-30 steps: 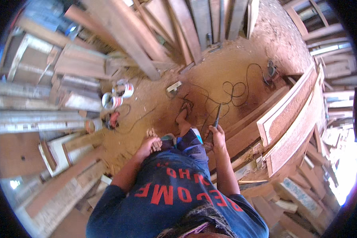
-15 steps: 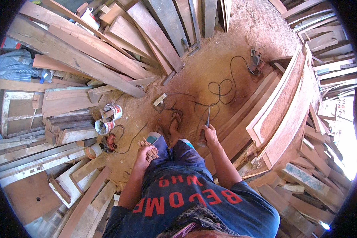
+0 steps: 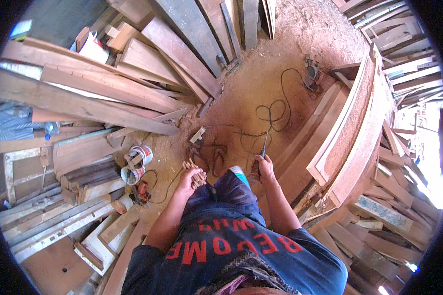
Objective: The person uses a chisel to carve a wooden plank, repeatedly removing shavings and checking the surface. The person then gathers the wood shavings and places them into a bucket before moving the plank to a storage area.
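the left hand (image 3: 189,179), just left of the frame's centre, has its fingers clamped on a bundle of short wooden pegs (image 3: 196,174). the right hand (image 3: 263,167), just right of centre, has its fingers closed round the handle of a thin dark tool (image 3: 263,149) that points up toward the black cable (image 3: 275,110) looped on the sawdust floor (image 3: 241,93). a pair of sandals (image 3: 210,155) lies between the hands. two paint tins (image 3: 135,164) stand at centre left beside stacked planks (image 3: 93,98). a curved wooden frame (image 3: 354,132) fills the right.
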Demonstrator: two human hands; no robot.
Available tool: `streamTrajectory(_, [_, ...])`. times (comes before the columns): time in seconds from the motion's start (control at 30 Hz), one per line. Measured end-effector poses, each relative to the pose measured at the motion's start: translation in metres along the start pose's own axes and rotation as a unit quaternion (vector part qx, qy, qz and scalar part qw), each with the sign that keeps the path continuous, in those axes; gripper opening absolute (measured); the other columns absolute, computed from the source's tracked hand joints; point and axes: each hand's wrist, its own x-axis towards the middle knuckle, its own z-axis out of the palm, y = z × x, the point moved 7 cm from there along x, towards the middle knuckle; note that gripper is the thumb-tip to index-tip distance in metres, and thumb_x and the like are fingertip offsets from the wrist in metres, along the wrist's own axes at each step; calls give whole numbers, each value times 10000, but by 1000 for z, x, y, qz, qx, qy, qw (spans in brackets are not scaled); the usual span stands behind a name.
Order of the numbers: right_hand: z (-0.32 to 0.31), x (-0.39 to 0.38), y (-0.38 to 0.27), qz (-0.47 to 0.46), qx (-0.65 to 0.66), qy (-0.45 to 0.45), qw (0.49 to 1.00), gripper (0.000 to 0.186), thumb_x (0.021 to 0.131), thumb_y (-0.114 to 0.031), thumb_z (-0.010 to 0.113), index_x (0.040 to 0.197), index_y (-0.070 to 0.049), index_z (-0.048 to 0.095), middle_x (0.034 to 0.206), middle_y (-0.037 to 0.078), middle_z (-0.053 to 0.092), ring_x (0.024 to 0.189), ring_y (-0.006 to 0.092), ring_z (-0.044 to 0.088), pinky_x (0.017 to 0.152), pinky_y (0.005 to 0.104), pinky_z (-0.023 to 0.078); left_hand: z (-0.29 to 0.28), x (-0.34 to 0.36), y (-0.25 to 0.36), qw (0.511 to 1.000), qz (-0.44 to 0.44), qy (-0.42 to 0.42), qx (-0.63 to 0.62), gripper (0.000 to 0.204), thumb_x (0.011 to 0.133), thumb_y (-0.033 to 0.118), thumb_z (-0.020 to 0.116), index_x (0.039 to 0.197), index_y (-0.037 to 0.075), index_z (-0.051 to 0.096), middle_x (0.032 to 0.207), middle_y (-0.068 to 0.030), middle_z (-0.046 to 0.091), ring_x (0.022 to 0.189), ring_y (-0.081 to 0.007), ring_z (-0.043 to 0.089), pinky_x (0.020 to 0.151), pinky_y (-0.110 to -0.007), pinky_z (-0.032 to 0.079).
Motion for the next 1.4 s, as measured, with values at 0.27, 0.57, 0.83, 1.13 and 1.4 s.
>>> streamTrajectory(0.27, [24,106,2,-45,59,48,996,62,924,-131,610,921,-78,577,677,41,573,534,173,576,489,324,490,62,152,22,993,-48,-16,110,162,892,192,697,975,80,613,877,-89,690,822,-237,720,704,-392,613])
streamTrajectory(0.57, [61,228,-17,41,47,3,998,104,910,-159,644,937,-104,560,809,-13,588,767,100,553,696,280,460,127,347,-3,996,-53,42,61,145,856,173,714,849,42,653,718,-98,685,629,-206,676,683,-335,581])
streamTrajectory(0.83, [30,255,-3,49,-64,-20,997,117,905,-86,589,1017,-115,569,741,7,585,586,137,563,533,298,472,84,309,-63,990,-55,117,-62,186,844,159,739,966,53,648,862,-111,722,781,-231,732,683,-373,601])
streamTrajectory(1.13, [96,236,64,36,-175,-107,978,82,919,-87,592,987,-106,552,745,28,597,599,143,570,519,282,461,-140,283,-71,973,13,182,-139,206,866,235,686,929,40,671,816,-106,706,723,-216,682,681,-365,578])
streamTrajectory(1.4, [156,242,210,92,-324,-163,928,164,870,-108,669,976,-114,544,790,24,589,601,120,551,528,278,461,-441,397,-40,960,27,278,-31,188,848,257,706,896,85,649,734,-57,664,595,-156,617,521,-326,503])
